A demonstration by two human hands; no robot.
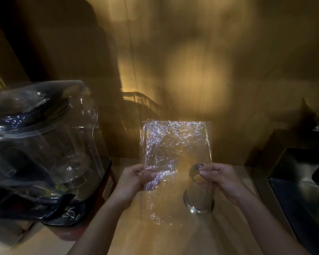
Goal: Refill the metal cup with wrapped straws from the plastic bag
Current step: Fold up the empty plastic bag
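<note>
Head view: both hands pinch the crinkled plastic bag (175, 153) upright, left hand (134, 178) at 9 o'clock, right hand (220, 178) at 3 o'clock, above the metal cup (199, 197). The film looks light, limp and slippery; edge grips suit it.

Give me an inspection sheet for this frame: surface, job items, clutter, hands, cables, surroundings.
Surface: wooden counter, dimly lit, warm light.
Job's things: clear crinkled bag held up flat between both hands; looks empty, no straws seen in it. Metal cup stands upright on the counter, behind the bag's right part; its contents cannot be told.
Clutter: large clear plastic cover over a dark-based machine at left.
Hands: left hand pinches the bag's left edge; right hand pinches its right edge, above the cup.
Cables: thin cord hangs down the wall.
Surroundings: wood-toned wall behind; dark steel basin at right.
</note>
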